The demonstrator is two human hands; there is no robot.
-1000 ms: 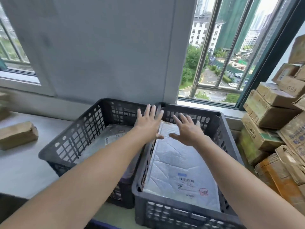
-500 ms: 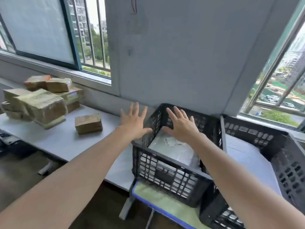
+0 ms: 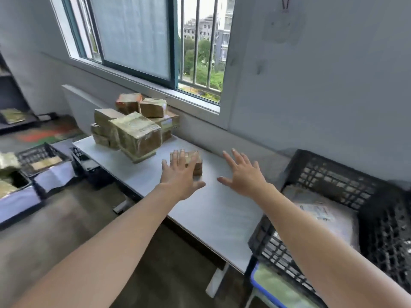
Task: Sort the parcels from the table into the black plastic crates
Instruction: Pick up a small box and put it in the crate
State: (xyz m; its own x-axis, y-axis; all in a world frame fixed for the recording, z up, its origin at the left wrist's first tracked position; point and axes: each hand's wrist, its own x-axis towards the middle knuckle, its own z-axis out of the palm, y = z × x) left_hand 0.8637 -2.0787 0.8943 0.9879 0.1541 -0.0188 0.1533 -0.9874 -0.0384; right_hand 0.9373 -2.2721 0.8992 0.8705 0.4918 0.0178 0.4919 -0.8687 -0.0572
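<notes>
A small brown taped parcel [image 3: 196, 162] lies alone on the white table [image 3: 213, 210]. My left hand [image 3: 179, 174] hovers over its near left side, fingers spread, holding nothing. My right hand [image 3: 241, 173] is open above the bare tabletop to the parcel's right. A pile of several brown parcels [image 3: 135, 125] stands at the table's far left end. A black plastic crate [image 3: 333, 174] sits at the right with a grey mailer bag [image 3: 322, 216] inside.
More black crates [image 3: 37, 156] with parcels stand on the floor at the left, next to white bags [image 3: 53, 176]. A window with bars [image 3: 200, 41] and a grey wall run behind the table. A blue-edged stand [image 3: 271, 290] carries the right crate.
The view has swung left from the crates to the table. Both hands have moved from over the crates to over the tabletop, the left one reaching the lone small parcel.
</notes>
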